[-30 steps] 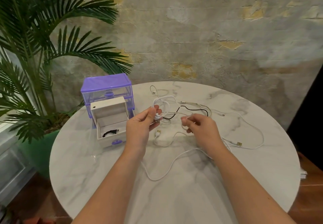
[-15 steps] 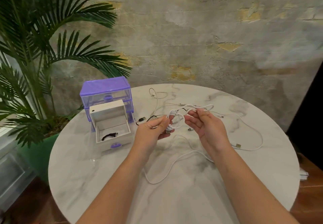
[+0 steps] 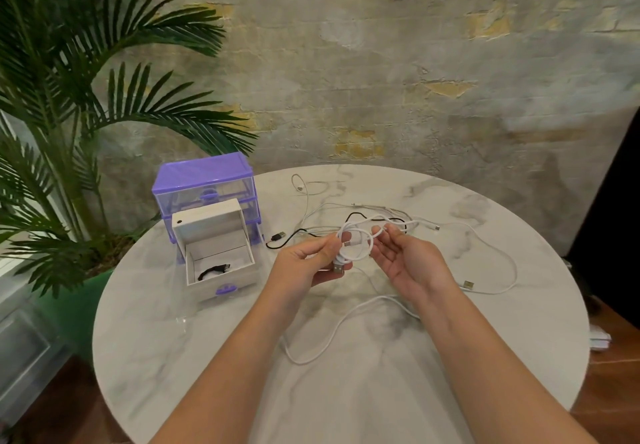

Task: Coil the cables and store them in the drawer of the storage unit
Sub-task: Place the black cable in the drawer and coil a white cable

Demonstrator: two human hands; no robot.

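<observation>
1. The left hand [image 3: 311, 263] pinches a white cable [image 3: 356, 246] between thumb and fingers, with the silver USB plug [image 3: 338, 267] poking out just under the thumb. Half a second ago the grip sat in much the same place; a second ago that hand was lower and closer to the drawer.
2. The right hand [image 3: 405, 263] is turned palm up, fingers loosely curled, its fingertips [image 3: 381, 232] pinching the far side of the same loop. A second ago it was palm down, knuckles up, drawing the cable in.
3. Between the two hands the white cable now forms a small round coil held above the bench [image 3: 173, 339]; a second ago its loops were looser and sat higher, over the left hand.
4. The rest of that cable trails down from the hands and sweeps in a long curve across the bench towards the person.
5. Just beyond the hands a black cable [image 3: 287, 237] lies on the bench, its plug pointing towards the storage unit [image 3: 204, 180]. More white cables [image 3: 502, 263] lie loose behind and to the right.
6. The purple storage unit stands at the left of the bench, its white drawer [image 3: 221, 260] pulled out and open, as it was in both earlier moments. A small coiled black cable [image 3: 213, 270] lies inside it.
7. A palm plant [image 3: 69, 97] stands off the left edge, against a rough plastered wall [image 3: 415, 62].
</observation>
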